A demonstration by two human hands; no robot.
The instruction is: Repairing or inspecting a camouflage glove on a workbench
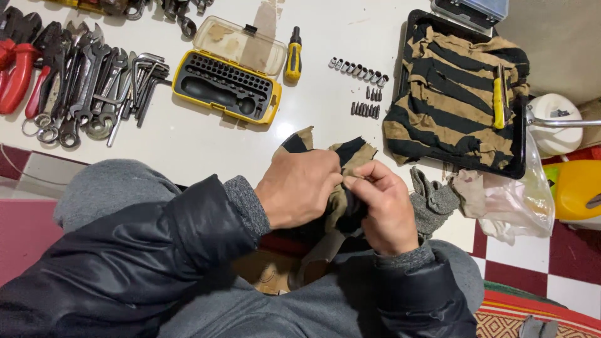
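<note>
A yellow and black bit case (226, 84) is lying open at upper centre, its clear lid (241, 45) raised behind. 1 clear plastic bag (516, 200) is sitting crumpled at right.

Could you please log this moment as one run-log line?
left hand: grips striped cloth | right hand: pinches same cloth | nearby: open bit case, grey glove

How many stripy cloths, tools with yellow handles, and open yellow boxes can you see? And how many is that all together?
striped cloths: 2 (one pinched by the left hand and right hand, one on the black tray)
yellow-handled tools: 2
open yellow case: 1
Total: 5
</note>
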